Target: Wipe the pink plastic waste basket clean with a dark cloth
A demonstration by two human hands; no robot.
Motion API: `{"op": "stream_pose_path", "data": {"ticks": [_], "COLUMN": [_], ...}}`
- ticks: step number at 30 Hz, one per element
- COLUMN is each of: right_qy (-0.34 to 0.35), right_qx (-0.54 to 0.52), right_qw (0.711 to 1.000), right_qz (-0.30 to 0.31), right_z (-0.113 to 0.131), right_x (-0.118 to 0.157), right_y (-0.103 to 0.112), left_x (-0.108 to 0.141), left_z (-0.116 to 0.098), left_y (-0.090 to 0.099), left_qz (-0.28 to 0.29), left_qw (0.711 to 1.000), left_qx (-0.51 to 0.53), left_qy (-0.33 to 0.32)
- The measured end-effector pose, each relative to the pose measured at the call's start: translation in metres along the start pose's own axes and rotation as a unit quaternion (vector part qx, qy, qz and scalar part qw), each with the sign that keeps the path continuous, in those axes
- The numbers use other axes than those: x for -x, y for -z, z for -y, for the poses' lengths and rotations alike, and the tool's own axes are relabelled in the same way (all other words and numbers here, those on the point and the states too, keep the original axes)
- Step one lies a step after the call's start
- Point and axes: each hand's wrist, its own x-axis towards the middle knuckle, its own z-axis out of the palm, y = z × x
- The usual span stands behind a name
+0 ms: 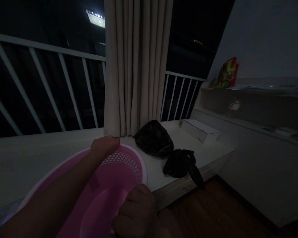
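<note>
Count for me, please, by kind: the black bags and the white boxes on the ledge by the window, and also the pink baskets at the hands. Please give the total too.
Black bags: 2
White box: 1
Pink basket: 1
Total: 4

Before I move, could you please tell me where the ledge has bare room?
The ledge shows bare stretches left of the curtain, between basket and railing, and between the smaller bag and the box. Below the curtain it is crowded: basket, larger bag and smaller bag are close together.
</note>
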Motion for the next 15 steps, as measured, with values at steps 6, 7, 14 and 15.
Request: {"op": "stream_pose_path", "data": {"ticks": [6, 7, 14, 15], "right_qy": [-0.061, -0.063, -0.054, -0.068], "right_qx": [-0.005, -0.005, -0.017, -0.010], "right_qw": [0.998, 0.997, 0.998, 0.997], "right_qz": [-0.036, -0.047, -0.026, -0.032], "right_z": [0.002, 0.004, -0.002, -0.003], "right_x": [0.004, 0.005, 0.013, 0.017], "right_y": [-0.005, -0.006, -0.006, -0.010], "left_x": [-0.001, 0.000, 0.002, 0.002], "left_z": [0.001, 0.001, 0.000, -0.001], "left_y": [0.000, 0.001, 0.001, 0.001], "left_qz": [0.006, 0.004, 0.004, 0.004], "left_qw": [1.000, 1.000, 0.999, 0.999], "left_qx": [-0.016, -0.019, -0.034, -0.037], "left_qy": [-0.016, -0.025, -0.022, -0.023]}}
